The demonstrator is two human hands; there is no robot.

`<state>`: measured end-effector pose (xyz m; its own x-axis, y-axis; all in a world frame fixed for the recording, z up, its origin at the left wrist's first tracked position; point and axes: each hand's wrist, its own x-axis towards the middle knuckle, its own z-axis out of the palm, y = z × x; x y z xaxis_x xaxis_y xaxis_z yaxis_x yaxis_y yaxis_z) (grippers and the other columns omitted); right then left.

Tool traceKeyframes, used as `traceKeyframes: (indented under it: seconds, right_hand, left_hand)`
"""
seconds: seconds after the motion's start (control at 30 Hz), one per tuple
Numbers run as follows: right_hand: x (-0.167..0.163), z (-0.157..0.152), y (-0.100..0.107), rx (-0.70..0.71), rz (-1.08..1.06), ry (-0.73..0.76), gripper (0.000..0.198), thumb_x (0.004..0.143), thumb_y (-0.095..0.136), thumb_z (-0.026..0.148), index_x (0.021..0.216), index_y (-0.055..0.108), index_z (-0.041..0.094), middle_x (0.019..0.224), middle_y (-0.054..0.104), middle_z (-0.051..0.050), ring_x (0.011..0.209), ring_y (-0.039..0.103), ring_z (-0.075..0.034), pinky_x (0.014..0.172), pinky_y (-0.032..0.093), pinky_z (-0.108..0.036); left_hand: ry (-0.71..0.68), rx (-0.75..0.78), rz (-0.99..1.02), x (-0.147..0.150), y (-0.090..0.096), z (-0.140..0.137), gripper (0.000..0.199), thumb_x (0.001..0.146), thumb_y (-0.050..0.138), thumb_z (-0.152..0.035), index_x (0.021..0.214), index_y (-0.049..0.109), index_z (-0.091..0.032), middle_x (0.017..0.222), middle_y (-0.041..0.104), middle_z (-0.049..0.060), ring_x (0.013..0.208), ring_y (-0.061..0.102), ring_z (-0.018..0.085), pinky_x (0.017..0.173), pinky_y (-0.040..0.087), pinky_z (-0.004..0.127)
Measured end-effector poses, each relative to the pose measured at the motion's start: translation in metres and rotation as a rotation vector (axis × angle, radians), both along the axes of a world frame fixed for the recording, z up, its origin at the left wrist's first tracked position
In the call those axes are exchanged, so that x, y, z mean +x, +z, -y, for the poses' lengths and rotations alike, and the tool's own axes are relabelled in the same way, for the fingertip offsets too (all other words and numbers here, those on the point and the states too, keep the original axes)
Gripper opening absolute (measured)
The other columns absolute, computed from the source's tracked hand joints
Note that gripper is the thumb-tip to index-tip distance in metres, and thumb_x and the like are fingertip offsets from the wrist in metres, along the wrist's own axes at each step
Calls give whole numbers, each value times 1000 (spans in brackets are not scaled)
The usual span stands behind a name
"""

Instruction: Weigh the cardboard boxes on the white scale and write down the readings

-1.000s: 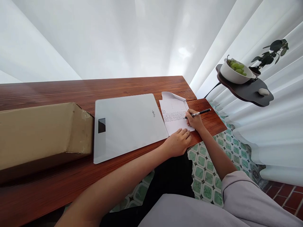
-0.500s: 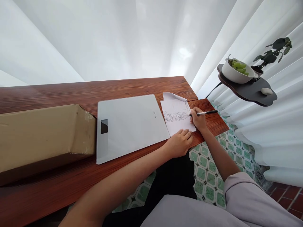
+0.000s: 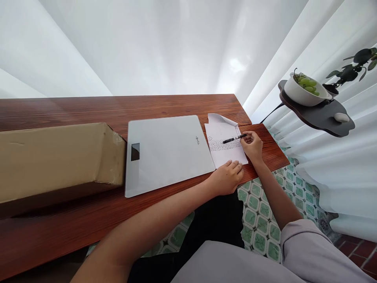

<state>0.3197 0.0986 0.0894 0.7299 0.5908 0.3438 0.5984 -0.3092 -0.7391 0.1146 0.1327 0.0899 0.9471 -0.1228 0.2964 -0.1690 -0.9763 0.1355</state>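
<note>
A white sheet of paper (image 3: 222,156) with rows of small handwriting lies near the right end of the table, its far edge curled up. My left hand (image 3: 228,177) rests on the near edge of the sheet, fingers laid out and holding nothing. Beyond it, at the sheet's right side, my right hand (image 3: 253,147) is closed on one end of a black pen (image 3: 234,139). The pen's other end points left over the written lines. To the left of the paper a flat white glass panel (image 3: 167,153), with a small dark window, lies on the table.
A long cardboard box (image 3: 59,161) sits at the left on the wooden table (image 3: 165,105). Off the right end, a dark wavy side table (image 3: 318,116) bears a white bowl (image 3: 303,95) of green grapes, a stone and a plant. Pale curtains (image 3: 176,47) hang behind.
My right hand has turned and shifted its grip: the pen, which stuck out to the right with its tip on the writing, now lies leftward across the paper. My left hand stays in place.
</note>
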Motion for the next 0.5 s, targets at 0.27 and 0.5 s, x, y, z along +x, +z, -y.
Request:
traceKeyframes:
  seconds: [0.27, 0.5]
  right_hand:
    - [1, -2, -4, -89, 46, 22, 26, 76, 62, 23, 101, 69, 17, 73, 66, -1, 62, 57, -17, 70, 52, -31]
    - [3, -4, -5, -119, 151, 61, 26, 82, 48, 21, 96, 70, 17, 79, 70, -8, 70, 60, -22, 78, 49, -36]
  left_hand:
    - [2, 1, -7, 0, 2, 0, 44, 96, 47, -29, 129, 58, -2, 139, 56, 21, 128, 51, 32, 113, 38, 44]
    - [-6, 21, -15, 0, 7, 0, 40, 98, 48, -31, 123, 61, -3, 134, 59, 20, 124, 53, 31, 106, 42, 44]
